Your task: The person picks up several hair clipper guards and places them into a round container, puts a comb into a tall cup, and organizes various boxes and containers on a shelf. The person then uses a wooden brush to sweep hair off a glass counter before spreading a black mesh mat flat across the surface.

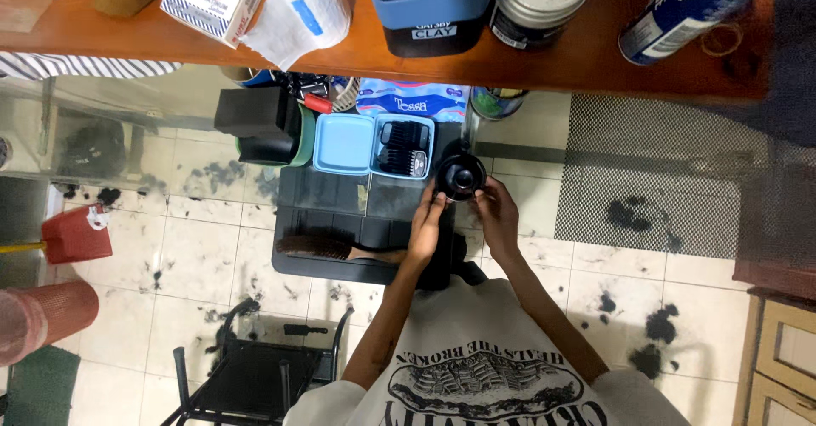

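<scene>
Over tray edge, hands gripping cup

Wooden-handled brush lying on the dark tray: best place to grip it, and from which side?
Grip the brown wooden-handled brush across the bare handle end nearest the person's left hand, probably from above. It lies flat and lengthwise on the dark glass-topped tray, bristles spreading towards the far end, so the handle's long sides look free. The small round black object occupies both hands.

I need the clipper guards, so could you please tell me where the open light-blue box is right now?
In the head view, the light-blue box lies open just left of centre on the dark tray, beside the round black object that both hands hold.
</scene>
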